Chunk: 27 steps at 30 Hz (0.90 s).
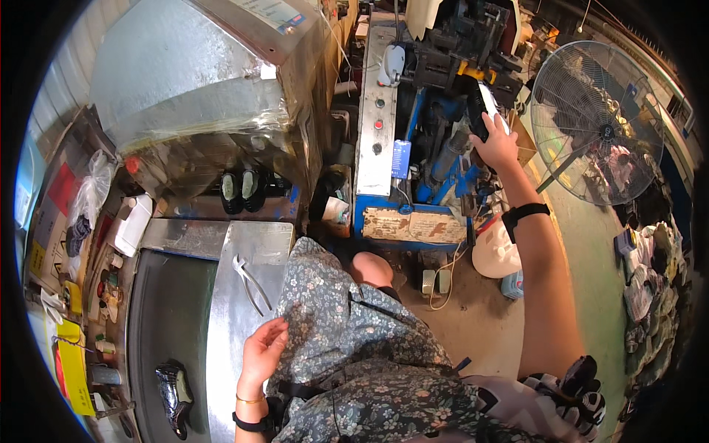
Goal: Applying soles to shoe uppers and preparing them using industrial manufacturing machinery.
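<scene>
One blue printed label (400,159) is showing on the machine (374,177), where the right hand's (496,140) fingers are pinching one black-and-white piece (485,100). The left hand's (264,353) fingers are hanging loosely curled, near one pair of pliers (242,271).

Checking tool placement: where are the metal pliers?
In the head view, left of centre, the pliers lie on the metal ledge, between the dark belt and the floral cloth, above the left hand in the picture.
</scene>
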Motion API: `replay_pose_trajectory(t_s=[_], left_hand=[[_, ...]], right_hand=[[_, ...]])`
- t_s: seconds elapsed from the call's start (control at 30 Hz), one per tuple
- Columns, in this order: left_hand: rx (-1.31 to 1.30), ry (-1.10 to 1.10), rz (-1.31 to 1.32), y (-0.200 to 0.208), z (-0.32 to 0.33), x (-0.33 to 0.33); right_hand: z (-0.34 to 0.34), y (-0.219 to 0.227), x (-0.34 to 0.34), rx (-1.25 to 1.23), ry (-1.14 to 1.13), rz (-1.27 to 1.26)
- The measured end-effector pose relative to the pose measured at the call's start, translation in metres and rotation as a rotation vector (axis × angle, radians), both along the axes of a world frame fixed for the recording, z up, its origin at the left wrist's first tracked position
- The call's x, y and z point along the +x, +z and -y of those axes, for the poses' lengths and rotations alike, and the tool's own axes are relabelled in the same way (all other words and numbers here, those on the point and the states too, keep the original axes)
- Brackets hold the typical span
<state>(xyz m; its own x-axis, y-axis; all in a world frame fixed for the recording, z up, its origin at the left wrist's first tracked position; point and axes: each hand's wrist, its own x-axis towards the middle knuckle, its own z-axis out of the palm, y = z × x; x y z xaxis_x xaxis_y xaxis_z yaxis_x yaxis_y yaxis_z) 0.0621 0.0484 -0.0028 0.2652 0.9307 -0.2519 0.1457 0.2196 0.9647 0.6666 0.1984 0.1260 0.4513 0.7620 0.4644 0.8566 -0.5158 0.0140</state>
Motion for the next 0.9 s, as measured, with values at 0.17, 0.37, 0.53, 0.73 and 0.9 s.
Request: replay_pose_trajectory(t_s=[0.17,0.37,0.53,0.73,0.9], left_hand=[[-0.002,-0.029,0.010,-0.001,0.002,0.000],[-0.003,0.034,0.005,-0.006,0.012,-0.012],[0.191,0.082,-0.328,-0.008,0.022,-0.033],[0.280,0.362,-0.509,-0.022,0.026,-0.107],[0.190,0.968,-1.113,-0.068,0.096,-0.250]], right_hand=[[0.006,0.010,0.004,0.005,-0.044,-0.076],[-0.004,0.023,-0.015,-0.042,-0.060,-0.071],[-0.050,0.030,-0.018,-0.080,0.114,-0.284],[-0.112,0.015,0.196,-0.203,0.296,-0.066],[-0.146,0.030,0.187,-0.196,0.289,-0.060]])
